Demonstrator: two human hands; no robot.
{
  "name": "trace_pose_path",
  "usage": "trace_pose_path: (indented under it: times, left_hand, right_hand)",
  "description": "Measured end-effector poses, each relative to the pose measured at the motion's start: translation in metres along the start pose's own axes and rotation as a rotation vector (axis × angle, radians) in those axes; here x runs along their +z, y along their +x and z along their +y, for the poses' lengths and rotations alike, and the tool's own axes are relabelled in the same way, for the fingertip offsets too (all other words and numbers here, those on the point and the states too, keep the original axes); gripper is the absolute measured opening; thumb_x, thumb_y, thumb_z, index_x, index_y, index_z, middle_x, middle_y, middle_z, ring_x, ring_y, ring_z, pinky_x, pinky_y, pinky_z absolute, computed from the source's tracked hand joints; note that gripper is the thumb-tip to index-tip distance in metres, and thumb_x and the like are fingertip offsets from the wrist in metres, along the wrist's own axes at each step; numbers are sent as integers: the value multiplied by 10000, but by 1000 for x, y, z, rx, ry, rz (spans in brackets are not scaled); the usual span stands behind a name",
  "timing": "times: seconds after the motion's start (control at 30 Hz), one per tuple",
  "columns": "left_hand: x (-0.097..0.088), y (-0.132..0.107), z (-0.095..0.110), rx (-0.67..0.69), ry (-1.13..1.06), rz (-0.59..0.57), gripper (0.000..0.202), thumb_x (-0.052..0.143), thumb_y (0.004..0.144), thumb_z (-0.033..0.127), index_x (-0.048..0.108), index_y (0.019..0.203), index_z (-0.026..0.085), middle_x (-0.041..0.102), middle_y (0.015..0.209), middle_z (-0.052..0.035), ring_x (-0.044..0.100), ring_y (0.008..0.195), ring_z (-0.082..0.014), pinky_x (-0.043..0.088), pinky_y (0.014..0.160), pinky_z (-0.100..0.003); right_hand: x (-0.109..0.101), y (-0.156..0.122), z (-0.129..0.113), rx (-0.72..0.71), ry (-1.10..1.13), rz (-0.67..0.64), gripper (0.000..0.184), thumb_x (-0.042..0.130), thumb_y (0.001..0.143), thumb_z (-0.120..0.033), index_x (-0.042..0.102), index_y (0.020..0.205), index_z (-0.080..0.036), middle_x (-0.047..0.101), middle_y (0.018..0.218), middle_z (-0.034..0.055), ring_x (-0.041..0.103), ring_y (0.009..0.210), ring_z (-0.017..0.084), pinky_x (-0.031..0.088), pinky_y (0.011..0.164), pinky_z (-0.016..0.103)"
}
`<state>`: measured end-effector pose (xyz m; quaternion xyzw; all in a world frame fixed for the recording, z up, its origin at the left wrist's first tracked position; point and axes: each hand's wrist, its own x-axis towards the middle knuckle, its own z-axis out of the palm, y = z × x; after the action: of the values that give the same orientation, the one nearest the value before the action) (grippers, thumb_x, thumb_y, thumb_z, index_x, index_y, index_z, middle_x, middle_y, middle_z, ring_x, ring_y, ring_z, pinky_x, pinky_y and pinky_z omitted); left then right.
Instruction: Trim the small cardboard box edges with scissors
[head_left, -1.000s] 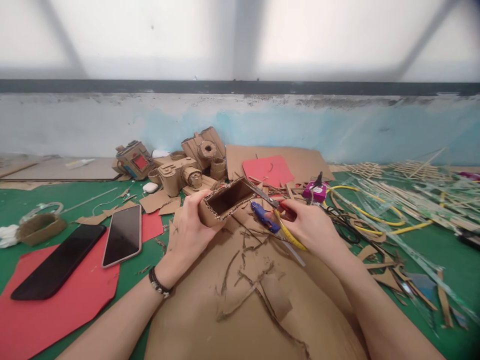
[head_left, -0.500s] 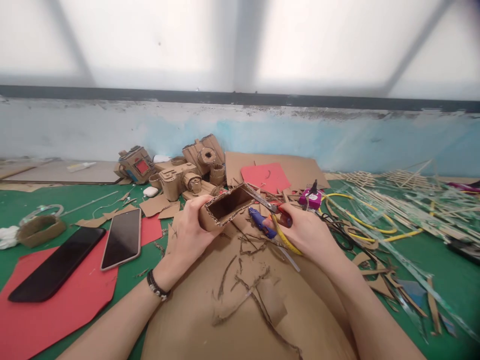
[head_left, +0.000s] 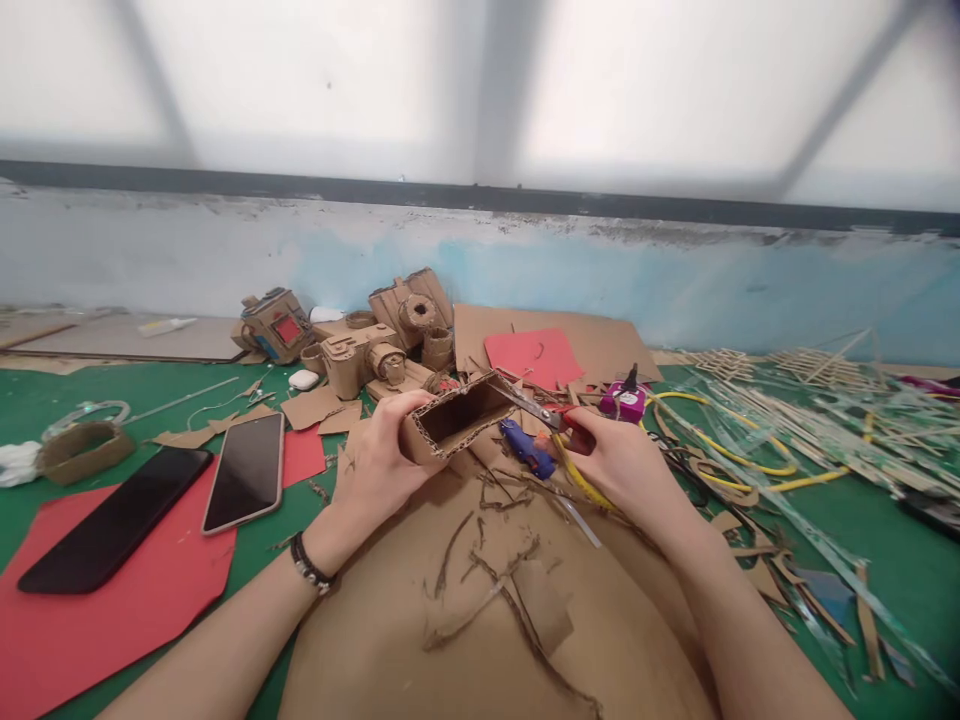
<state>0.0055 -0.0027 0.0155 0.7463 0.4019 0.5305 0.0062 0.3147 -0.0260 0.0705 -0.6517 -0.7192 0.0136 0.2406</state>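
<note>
My left hand is closed around the left end of an open-topped cardboard box with ragged corrugated edges. In my right hand are scissors with red and black handles. Their blades reach left to the far right corner of the box rim; whether they are cutting into it I cannot tell. Just below the scissors a blue glue gun lies on the cardboard. Thin torn strips of cardboard are scattered over the large cardboard sheet beneath both hands.
Two phones lie at the left, partly on red paper. Cardboard camera models stand at the back. On the right are a purple box, a yellow cable, wooden sticks and cardboard scraps.
The box and both hands sit slightly lower and further right in the picture. The scissors remain at the box's right corner, and both grips are kept.
</note>
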Motion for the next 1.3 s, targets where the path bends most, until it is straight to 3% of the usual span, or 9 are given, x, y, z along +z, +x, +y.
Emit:
trace_pose_path:
  times: [0.2, 0.47, 0.7, 0.93, 1.13, 1.3]
  left_hand:
    - [0, 1, 1, -13, -9, 9, 674, 912, 823, 232, 556, 1391, 306, 735, 1348, -55, 763, 1164, -255, 632, 1028, -407]
    - [-1, 3, 6, 9, 18, -13, 660, 892, 820, 234, 558, 1386, 298, 746, 1300, -66, 764, 1152, -273, 651, 995, -418]
    - [1, 4, 12, 115, 26, 35, 623, 840, 855, 250, 541, 1400, 297, 752, 1288, -111, 750, 1179, -335, 664, 979, -499]
    - [-1, 2, 14, 96, 59, 42, 629, 843, 857, 262, 539, 1407, 295, 749, 1306, -111, 743, 1192, -338, 653, 991, -494]
    - [-4, 5, 13, 101, 75, 34, 653, 853, 846, 221, 522, 1405, 288, 743, 1304, -102, 740, 1186, -312, 645, 999, -454]
    - [-3, 5, 14, 143, 75, 42, 652, 818, 847, 183, 520, 1415, 296, 744, 1291, -113, 747, 1170, -336, 658, 973, -492]
  right_hand:
    - [-2, -4, -8, 63, -198, 32, 384, 623, 930, -642, 725, 885, -274, 763, 757, 63, 678, 685, 260, 300, 589, 297]
    - [-3, -1, -8, -3, -34, 5, 486, 568, 914, -736, 610, 814, -263, 724, 772, 50, 636, 659, 227, 377, 595, 299]
    - [-1, -1, -3, 42, -171, 57, 492, 567, 927, -743, 702, 871, -273, 774, 783, 64, 675, 671, 259, 326, 597, 304]
    - [3, -6, 8, -50, -346, 128, 500, 576, 964, -728, 740, 874, -265, 752, 694, 78, 680, 628, 262, 244, 593, 312]
    - [0, -7, -7, -14, -417, 95, 420, 629, 974, -640, 746, 868, -251, 755, 695, 92, 713, 664, 282, 252, 613, 311]
    - [0, -5, -14, 68, -334, 53, 392, 629, 955, -649, 733, 901, -275, 767, 744, 73, 698, 668, 272, 284, 595, 303]
